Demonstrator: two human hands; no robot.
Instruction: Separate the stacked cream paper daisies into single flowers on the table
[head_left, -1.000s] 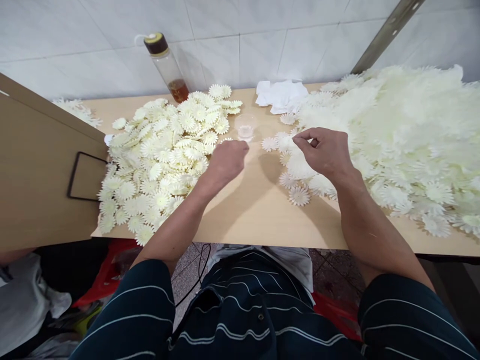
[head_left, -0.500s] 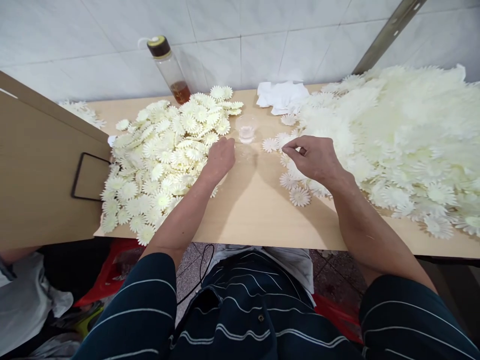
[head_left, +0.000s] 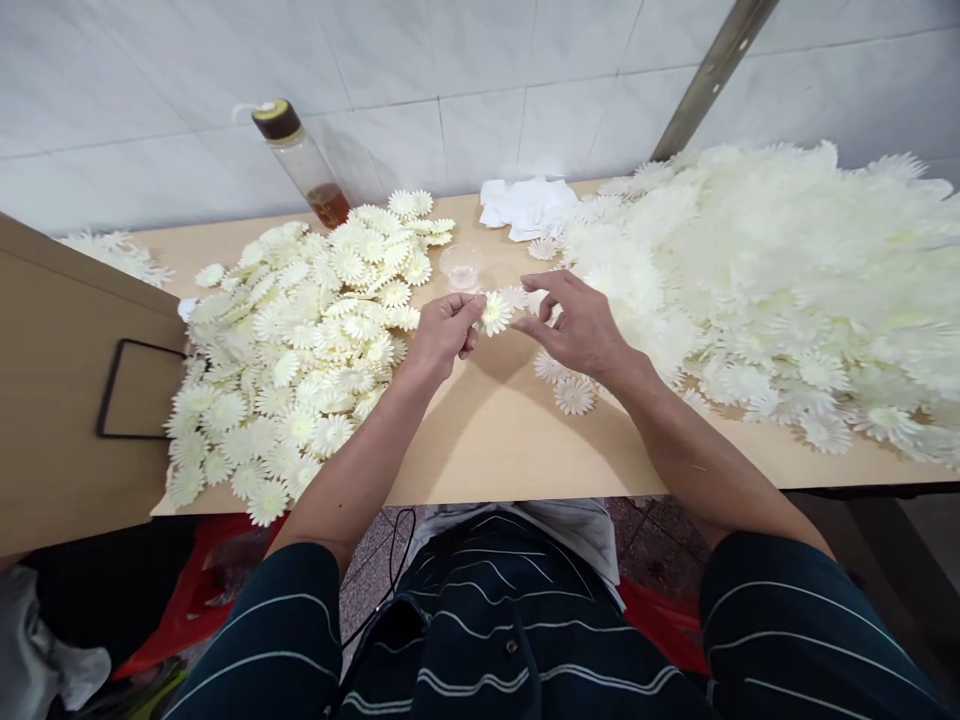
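My left hand pinches a small cream daisy-shaped flower above the middle of the wooden table. Just right of it my right hand hovers with its fingers stretched toward the flower, nothing visibly held in it. To the left lies a pile of flat cream flowers. On the right rises a much bigger heap of cream flower pieces. A few loose flowers lie under my right wrist. A small clear cup stands just beyond my hands.
A clear bottle with a dark cap and amber liquid stands at the tiled wall. Crumpled white tissue lies at the back. A brown cardboard panel with a black handle outline blocks the left side.
My left hand picked a flower from the left pile's edge and lifted it toward the middle. My right hand moved left to meet it. The camera has shifted slightly.
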